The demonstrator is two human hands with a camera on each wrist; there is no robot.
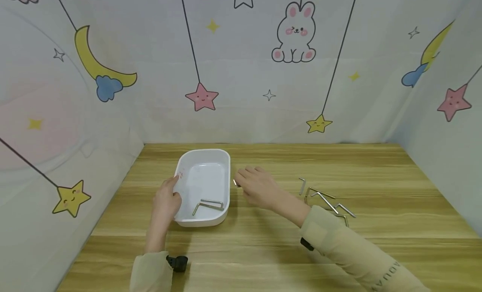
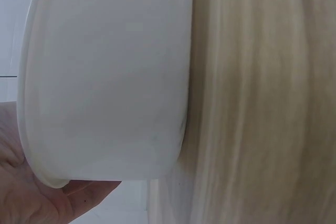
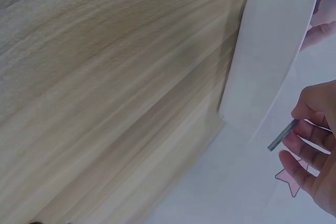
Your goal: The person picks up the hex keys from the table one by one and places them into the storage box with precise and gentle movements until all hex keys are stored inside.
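Note:
A white plastic tray [image 1: 208, 158] stands on the wooden table, two hex keys [image 1: 211, 206] lying crossed near its front right corner. At its left side my left hand [image 1: 165, 202] grips the rim; the left wrist view has that hand [image 2: 31, 182] wrapped around one end of the tray [image 2: 110, 77]. Just right of the tray, my right hand [image 1: 260, 187] pinches a metal hex key [image 3: 283, 136] between thumb and fingers. Only a short end of this key shows, pointing out past the fingertips; the rest is hidden in the hand.
Several more hex keys [image 1: 326, 202] lie loosely grouped on the table [image 1: 395, 191] to the right, partly behind my right sleeve [image 1: 339, 237]. A fabric backdrop [image 1: 244, 116] with printed stars, moons and a rabbit borders the table's back and sides.

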